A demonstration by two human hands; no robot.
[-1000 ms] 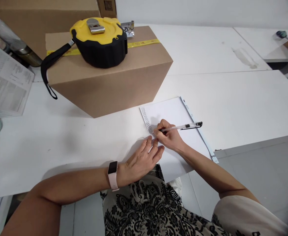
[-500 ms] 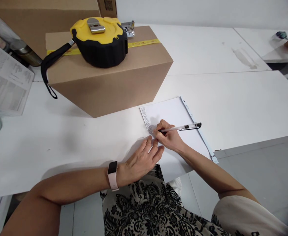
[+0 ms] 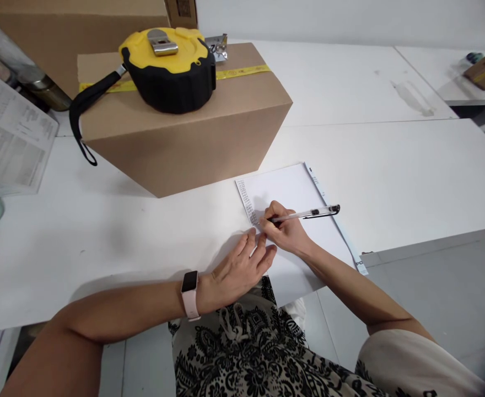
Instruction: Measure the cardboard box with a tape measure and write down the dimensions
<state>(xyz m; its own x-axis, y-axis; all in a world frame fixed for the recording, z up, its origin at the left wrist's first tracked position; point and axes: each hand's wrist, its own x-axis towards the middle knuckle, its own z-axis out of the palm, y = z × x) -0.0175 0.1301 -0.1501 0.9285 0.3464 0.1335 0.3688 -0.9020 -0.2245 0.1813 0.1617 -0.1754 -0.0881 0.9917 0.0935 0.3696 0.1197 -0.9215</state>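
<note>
In the head view my right hand grips a pen with a clear barrel and black clip. Its tip is at the left side of a white paper pad, beside a narrow column of small handwriting. The writing is too small to read. My left hand lies flat with its fingers spread, their tips at the pad's left edge by my right hand. A watch with a pale pink strap is on the left wrist.
Beyond the pad, a taped cardboard box bears a large yellow and black tape measure with its strap hanging over the left edge. A printed white sheet and a bottle stand left. The white table's front edge is at right.
Almost nothing differs. The pen has tilted very slightly in my right hand, and the view has shifted a little. The left hand stays in place.
</note>
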